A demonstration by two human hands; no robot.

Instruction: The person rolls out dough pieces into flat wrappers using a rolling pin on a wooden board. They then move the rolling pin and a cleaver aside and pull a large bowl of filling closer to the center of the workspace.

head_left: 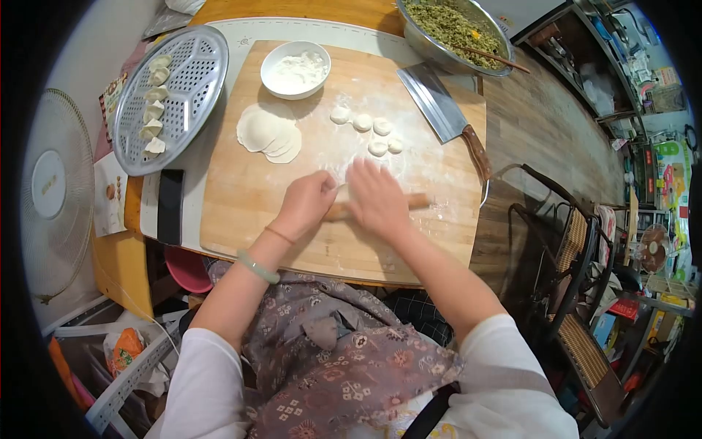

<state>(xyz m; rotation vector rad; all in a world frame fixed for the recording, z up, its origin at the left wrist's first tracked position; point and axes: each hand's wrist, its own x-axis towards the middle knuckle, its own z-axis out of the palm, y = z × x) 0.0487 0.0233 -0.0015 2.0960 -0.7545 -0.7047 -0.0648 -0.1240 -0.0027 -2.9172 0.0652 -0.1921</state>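
Observation:
My left hand (307,197) is closed in a pinch at the edge of a small dough wrapper (342,194), which is mostly hidden between my hands. Flat across the wooden rolling pin (419,201) lies my right hand (376,196), its fingers stretched forward over the cutting board (241,212). Several small floured dough pieces (381,126) sit just beyond my fingertips. Farther left, a pile of rolled round wrappers (269,133) overlaps on the board. Behind it stands a white bowl (268,79) of flour.
A cleaver (439,102) rests at the board's right side, its handle at the edge. Beyond it is a metal bowl of chopped filling (453,29) with chopsticks. To the left are a perforated steamer tray (191,80) holding several dumplings, a phone (170,207) and a fan (51,197).

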